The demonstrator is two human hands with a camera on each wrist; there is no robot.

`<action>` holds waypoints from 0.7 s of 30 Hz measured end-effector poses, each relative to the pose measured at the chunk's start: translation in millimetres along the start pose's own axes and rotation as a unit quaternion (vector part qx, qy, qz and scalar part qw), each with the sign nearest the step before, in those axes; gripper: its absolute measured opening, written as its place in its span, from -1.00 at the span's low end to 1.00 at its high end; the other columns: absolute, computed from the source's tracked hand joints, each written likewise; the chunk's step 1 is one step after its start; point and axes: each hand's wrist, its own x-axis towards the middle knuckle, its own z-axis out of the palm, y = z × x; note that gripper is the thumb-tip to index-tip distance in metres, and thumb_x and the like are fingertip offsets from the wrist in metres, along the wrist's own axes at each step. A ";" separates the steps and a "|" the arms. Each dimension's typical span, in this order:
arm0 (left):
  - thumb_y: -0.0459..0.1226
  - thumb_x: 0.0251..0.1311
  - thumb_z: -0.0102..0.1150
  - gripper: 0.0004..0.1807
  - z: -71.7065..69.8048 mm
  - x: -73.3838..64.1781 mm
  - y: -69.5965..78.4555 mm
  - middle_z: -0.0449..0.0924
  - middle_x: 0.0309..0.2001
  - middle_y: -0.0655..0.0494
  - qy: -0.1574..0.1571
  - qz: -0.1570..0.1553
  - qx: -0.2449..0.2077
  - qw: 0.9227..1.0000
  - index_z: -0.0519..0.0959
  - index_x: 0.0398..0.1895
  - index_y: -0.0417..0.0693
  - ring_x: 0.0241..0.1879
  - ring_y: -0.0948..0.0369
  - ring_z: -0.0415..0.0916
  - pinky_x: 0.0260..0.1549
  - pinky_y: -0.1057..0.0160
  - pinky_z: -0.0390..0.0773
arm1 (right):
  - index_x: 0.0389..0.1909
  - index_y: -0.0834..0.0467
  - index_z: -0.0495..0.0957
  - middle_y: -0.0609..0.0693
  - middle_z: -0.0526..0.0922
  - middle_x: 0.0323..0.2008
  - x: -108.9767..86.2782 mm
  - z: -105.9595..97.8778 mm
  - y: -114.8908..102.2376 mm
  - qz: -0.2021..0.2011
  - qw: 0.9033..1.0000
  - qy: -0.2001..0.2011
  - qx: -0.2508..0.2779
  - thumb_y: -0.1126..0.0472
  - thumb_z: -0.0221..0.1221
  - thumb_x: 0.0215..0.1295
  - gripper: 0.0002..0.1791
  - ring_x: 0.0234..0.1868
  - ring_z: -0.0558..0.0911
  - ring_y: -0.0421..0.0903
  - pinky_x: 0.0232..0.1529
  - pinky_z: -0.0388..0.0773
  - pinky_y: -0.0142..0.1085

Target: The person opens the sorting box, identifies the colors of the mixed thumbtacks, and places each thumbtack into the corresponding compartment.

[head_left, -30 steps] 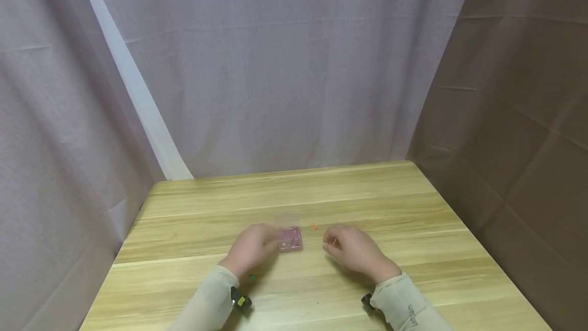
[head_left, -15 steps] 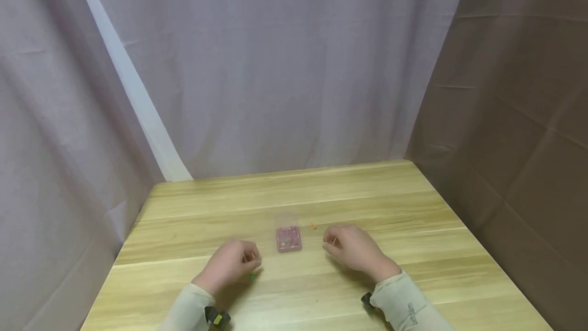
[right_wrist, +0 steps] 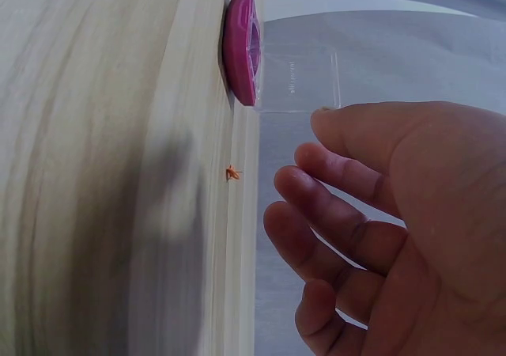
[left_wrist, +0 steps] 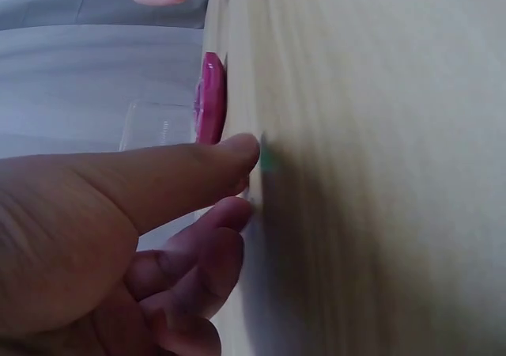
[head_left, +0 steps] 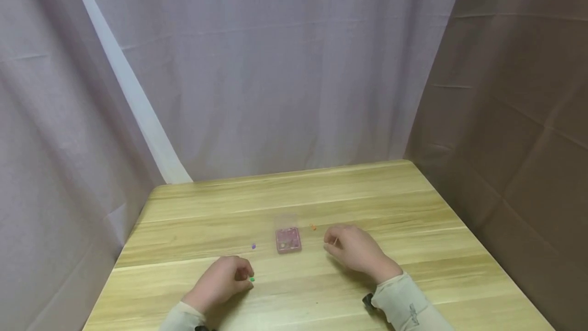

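Note:
Near the front left, my left hand has its thumb and fingertips on either side of a tiny green piece. In the left wrist view the green piece lies by the thumb tip, with a gap between thumb and fingers. A tiny purple piece sits just beyond that hand. Between both hands is a small pink box with its clear lid raised; small contents show inside, too small to identify. My right hand hovers right of the box, fingers loosely bent and holding nothing.
A small orange piece with thin projections lies between the box and my right hand. The wooden table ends at grey curtains at the back and sides. A tiny dark speck is near the front.
My left hand has drawn back from the pink box toward the front left, to the green piece. The purple piece has come into sight where that hand was. My right hand has stayed put.

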 end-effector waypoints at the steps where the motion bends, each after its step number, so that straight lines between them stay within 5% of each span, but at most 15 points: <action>1: -0.26 0.20 0.61 -0.83 0.9 -0.4 -0.2 0.63 -0.38 0.48 0.003 0.003 -0.002 1.000 0.74 -0.26 0.12 -0.34 0.45 0.53 -0.24 0.24 0.64 | -0.18 -0.10 0.73 -0.30 0.70 -0.26 -0.1 -0.1 -0.3 0.001 1.000 0.000 0.002 0.11 0.45 0.43 -0.93 -0.27 0.62 -0.30 -0.16 0.67 -0.18; 21: -0.32 0.27 0.52 -0.86 6.7 3.1 2.5 0.68 -0.32 0.40 0.030 0.019 0.030 0.999 0.73 -0.35 0.09 -0.28 0.41 0.58 -0.14 0.16 0.71 | -0.21 -0.13 0.71 -0.32 0.68 -0.27 -0.8 -0.4 -1.0 -0.011 1.000 0.001 -0.004 0.12 0.45 0.43 -0.91 -0.29 0.60 -0.33 -0.20 0.65 -0.21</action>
